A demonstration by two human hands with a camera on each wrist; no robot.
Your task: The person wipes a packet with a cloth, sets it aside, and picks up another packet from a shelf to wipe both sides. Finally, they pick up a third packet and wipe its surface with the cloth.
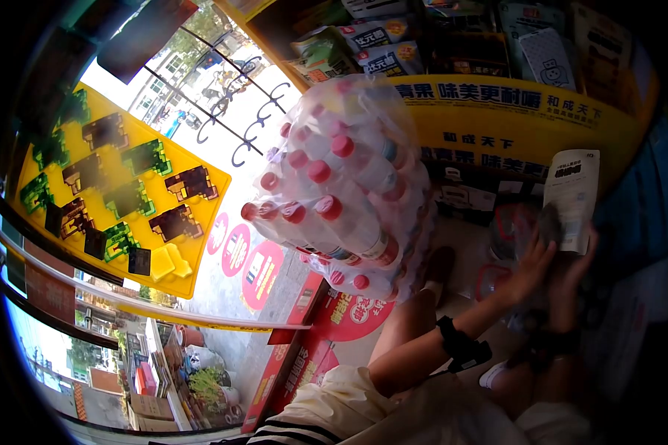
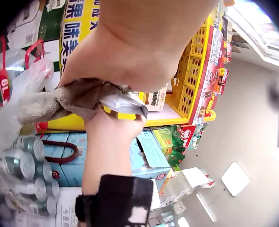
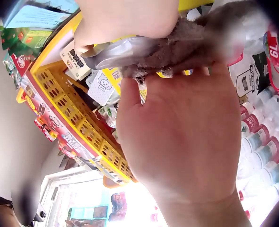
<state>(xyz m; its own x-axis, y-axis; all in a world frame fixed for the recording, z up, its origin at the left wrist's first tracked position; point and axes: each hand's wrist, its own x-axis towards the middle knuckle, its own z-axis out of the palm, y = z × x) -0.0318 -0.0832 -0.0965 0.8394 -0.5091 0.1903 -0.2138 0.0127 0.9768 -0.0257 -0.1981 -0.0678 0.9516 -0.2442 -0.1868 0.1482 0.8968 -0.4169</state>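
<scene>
My left hand (image 1: 531,267) holds a grey-brown fluffy cloth (image 3: 177,49) against a packet (image 1: 574,189). The cloth bunches at the left fingertips, and part of it hangs out to the side in the left wrist view. My right hand (image 1: 575,267) grips the packet by its lower end. White with dark print in the head view, the packet shows a shiny silver surface (image 2: 125,105) in the left wrist view. The cloth hides part of the packet and some of the fingers.
A tall plastic-wrapped stack of red-capped bottles (image 1: 341,178) stands left of the hands. Behind are yellow display shelves (image 1: 482,111) with snack packets. Blue cartons (image 2: 73,161) and wrapped cans (image 2: 24,165) sit close by. A yellow tray (image 1: 200,252) hangs at the window.
</scene>
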